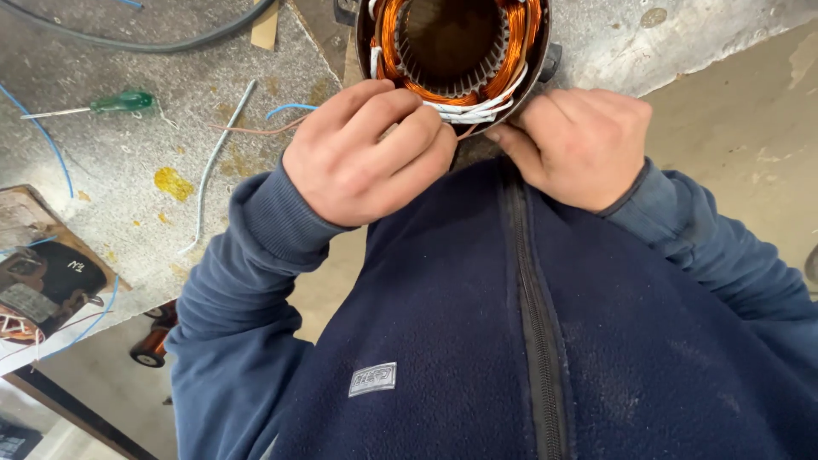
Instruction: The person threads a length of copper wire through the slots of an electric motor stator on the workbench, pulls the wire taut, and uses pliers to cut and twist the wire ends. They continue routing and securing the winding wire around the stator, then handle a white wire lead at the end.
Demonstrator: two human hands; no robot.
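A round motor stator (452, 43) with copper windings and a dark housing sits at the near edge of the grey workbench (128, 187). White sleeved leads (464, 109) run along its near rim. My left hand (366, 153) is curled at that rim with its fingertips on the white leads. My right hand (579, 145) is closed at the rim's right side, pinching the same bundle. Both sleeves are dark blue fleece.
A green-handled screwdriver (119, 103) lies on the bench at the left. Loose blue (51, 136) and white wires (213, 162) trail across the bench. A dark motor part (38, 281) sits at the left edge. A grey cable (170, 38) curves along the top.
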